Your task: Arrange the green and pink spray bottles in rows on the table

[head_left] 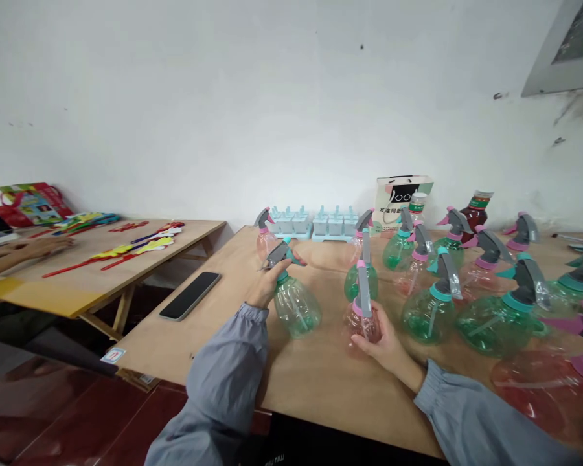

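My left hand (pixel 268 279) is closed around the grey and teal trigger head of a green spray bottle (pixel 297 305), which tilts a little over the wooden table. With my right hand (pixel 387 343) I grip the body of a pink spray bottle (pixel 364 323) that has a grey trigger and a pink collar. Behind it stands another green spray bottle (pixel 352 282), partly covered. To the right of my hand are several more, among them a green spray bottle (pixel 428 317) and a larger green spray bottle (pixel 498 323).
A phone (pixel 190 296) lies on the table's left side. Light blue ice-pop moulds (pixel 291 223), a paper bag (pixel 386 194) and a dark red bottle (pixel 475 213) stand near the wall. On the left table (pixel 146 259), another person's hand (pixel 43 246) rests near colourful flat strips.
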`<action>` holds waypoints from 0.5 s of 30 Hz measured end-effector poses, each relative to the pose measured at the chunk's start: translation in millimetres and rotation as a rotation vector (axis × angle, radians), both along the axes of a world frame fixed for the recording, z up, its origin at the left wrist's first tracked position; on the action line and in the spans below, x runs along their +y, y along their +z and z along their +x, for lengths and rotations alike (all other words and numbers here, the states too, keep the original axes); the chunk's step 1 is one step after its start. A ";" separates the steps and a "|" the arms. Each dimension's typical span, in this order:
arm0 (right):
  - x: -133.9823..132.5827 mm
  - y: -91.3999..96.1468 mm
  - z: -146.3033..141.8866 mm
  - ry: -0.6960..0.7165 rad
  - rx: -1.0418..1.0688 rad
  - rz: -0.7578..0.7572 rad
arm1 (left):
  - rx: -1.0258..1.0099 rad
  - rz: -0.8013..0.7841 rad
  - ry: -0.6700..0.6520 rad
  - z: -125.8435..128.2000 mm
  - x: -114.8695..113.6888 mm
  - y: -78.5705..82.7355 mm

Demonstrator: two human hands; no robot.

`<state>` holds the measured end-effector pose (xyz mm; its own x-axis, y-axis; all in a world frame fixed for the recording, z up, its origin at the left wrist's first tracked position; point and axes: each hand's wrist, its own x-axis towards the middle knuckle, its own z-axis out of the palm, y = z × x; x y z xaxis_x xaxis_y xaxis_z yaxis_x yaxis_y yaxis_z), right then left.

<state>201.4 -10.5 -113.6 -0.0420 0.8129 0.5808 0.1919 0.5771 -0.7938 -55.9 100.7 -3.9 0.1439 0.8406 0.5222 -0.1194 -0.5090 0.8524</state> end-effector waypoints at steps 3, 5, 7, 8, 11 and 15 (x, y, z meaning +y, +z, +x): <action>0.0 -0.6 0.3 0.009 0.003 0.009 | -0.029 0.040 -0.021 -0.2 -0.5 1.9; 0.2 -1.0 0.9 -0.005 -0.006 0.003 | -0.024 0.069 0.030 -0.3 -2.8 6.0; 0.6 -1.6 1.7 -0.025 -0.016 -0.009 | 0.077 0.067 0.088 -3.6 -6.3 11.6; 0.8 -1.8 2.0 -0.034 -0.017 -0.013 | 0.138 0.056 0.119 -7.5 -8.0 14.1; 0.8 -1.2 2.0 -0.050 -0.021 -0.016 | 0.189 0.020 0.246 -30.6 -8.5 16.4; -0.2 0.9 0.5 -0.014 -0.016 -0.005 | 0.074 -0.015 0.435 -76.9 8.8 5.1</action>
